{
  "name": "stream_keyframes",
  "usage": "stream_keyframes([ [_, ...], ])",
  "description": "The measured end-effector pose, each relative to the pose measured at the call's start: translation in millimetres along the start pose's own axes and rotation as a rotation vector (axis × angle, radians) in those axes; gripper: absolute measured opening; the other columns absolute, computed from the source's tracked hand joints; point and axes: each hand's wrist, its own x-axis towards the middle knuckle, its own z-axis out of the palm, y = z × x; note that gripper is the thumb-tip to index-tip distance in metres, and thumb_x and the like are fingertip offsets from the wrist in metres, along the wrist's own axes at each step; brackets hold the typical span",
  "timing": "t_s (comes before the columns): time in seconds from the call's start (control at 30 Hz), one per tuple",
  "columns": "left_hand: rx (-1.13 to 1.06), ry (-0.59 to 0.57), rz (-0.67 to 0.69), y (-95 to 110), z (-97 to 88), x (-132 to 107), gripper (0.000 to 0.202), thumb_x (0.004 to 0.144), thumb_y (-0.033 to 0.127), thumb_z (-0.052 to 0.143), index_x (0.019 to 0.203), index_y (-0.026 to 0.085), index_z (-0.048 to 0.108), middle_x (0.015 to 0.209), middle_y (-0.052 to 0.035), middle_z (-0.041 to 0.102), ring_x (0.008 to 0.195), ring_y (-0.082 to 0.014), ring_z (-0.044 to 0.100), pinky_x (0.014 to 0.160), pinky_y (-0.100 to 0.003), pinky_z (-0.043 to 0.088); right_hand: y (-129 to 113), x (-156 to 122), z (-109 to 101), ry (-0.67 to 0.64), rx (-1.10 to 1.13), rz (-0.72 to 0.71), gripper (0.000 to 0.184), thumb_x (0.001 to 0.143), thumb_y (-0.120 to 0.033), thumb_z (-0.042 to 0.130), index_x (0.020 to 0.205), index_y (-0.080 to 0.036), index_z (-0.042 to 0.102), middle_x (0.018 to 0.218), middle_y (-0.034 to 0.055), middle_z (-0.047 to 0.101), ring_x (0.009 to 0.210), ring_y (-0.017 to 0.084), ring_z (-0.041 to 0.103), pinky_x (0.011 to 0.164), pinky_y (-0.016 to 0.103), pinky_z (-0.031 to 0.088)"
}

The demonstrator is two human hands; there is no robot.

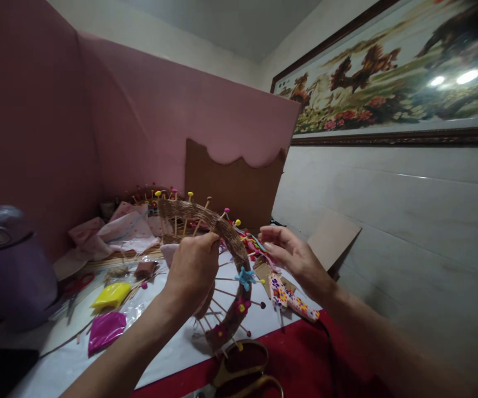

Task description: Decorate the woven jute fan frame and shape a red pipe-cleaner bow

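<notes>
- One curved brown ring (195,210), wrapped in something fibrous, is held up over the white table covering (159,362), with bead-tipped sticks poking out all around.
- Left hand (193,271) is gripping the ring, thumb pressed down near the top of the curve; most of its fingertips are hidden.
- Right hand (292,257) is off to the side, just beside the ring, fingers loosely spread and a bit curled. Can't tell if they touch the colorful strips (253,243) behind.
- Blue star-shaped flower (245,278) sits on the ring's right side, two pinkish-red flowers below it.
- Flower-print tool (279,292) lies below the right hand, gold-handled scissors (220,378) at the bottom.
- Over on the left: yellow packet (111,296), magenta packet (106,333), purple flask (12,276).
</notes>
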Motion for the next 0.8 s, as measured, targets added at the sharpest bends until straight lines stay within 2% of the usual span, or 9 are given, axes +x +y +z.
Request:
stream_keyframes([
  [0.1, -0.010, 0.005, 0.003, 1, -0.4, 0, 0.029, 0.084, 0.019, 0.042, 0.075, 0.019, 0.069, 0.074, -0.0081, 0.072, 0.063, -0.0168, 0.061, 0.057, -0.028, 0.032, -13, 15, 22, -0.044, 0.161, -0.002, 0.041, 0.071, -0.034, 0.065, 0.107, -0.019, 0.051, 0.105, 0.0081, 0.058, 0.099, 0.020, 0.055, 0.083, 0.035, 0.045],
  [0.23, -0.020, -0.012, 0.002, 1, -1.7, -1, 0.028, 0.083, 0.018, 0.043, 0.072, 0.019, 0.068, 0.069, -0.0071, 0.071, 0.060, -0.0158, 0.060, 0.057, -0.027, 0.032, -13, 29, 37, -0.126, 0.276, 0.091, 0.044, 0.062, -0.024, 0.069, 0.101, -0.019, 0.050, 0.093, 0.0048, 0.059, 0.087, 0.019, 0.056, 0.076, 0.034, 0.044],
  [0.47, 0.008, -0.005, 0.025, 1, 0.7, -2, 0.028, 0.084, 0.019, 0.042, 0.072, 0.019, 0.067, 0.074, -0.0082, 0.072, 0.066, -0.0178, 0.064, 0.059, -0.028, 0.034, -7, 37, 44, -0.148, 0.324, 0.159, 0.042, 0.058, -0.022, 0.070, 0.096, -0.018, 0.052, 0.086, 0.0041, 0.060, 0.082, 0.019, 0.057, 0.075, 0.033, 0.043],
  [0.8, 0.039, -0.002, 0.030, -1, 2.7, -1, 0.028, 0.086, 0.020, 0.042, 0.073, 0.019, 0.067, 0.074, -0.0088, 0.072, 0.067, -0.0192, 0.064, 0.060, -0.028, 0.037, -17, 32, 48, -0.150, 0.323, 0.187, 0.041, 0.055, -0.021, 0.068, 0.093, -0.017, 0.054, 0.077, 0.0018, 0.059, 0.074, 0.017, 0.055, 0.071, 0.032, 0.040],
])
